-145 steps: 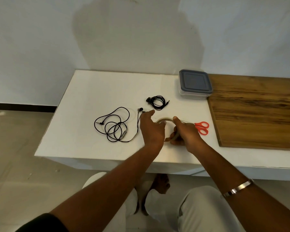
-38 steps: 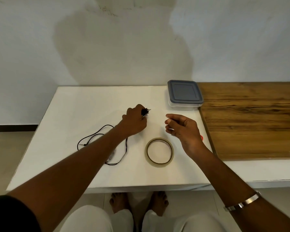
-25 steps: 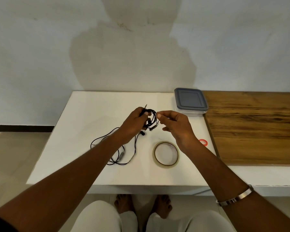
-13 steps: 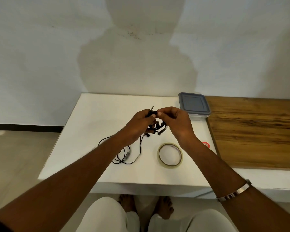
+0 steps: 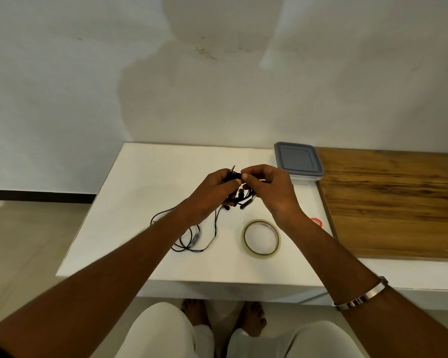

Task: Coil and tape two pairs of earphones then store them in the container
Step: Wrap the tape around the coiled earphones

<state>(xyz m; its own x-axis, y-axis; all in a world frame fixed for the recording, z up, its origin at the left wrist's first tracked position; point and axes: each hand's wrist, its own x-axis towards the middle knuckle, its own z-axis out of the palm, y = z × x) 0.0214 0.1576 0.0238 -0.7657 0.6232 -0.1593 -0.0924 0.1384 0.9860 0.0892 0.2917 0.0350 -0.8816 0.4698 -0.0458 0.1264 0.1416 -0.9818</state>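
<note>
1. Progress: the left hand grips the coiled earphones above the white table; the jack sticks up past its fingers.
2. The right hand pinches at the top of the same bundle, apparently applying a strip of tape (the strip itself is too small to confirm).
3. Remaining: the second earphones lie uncoiled on the table, partly under the left forearm, near the tape roll.
4. Storage has not begun: the container stands at the table's far right edge, lid on; contents cannot be told.
5. The red scissors handle shows beside the right wrist.
</note>
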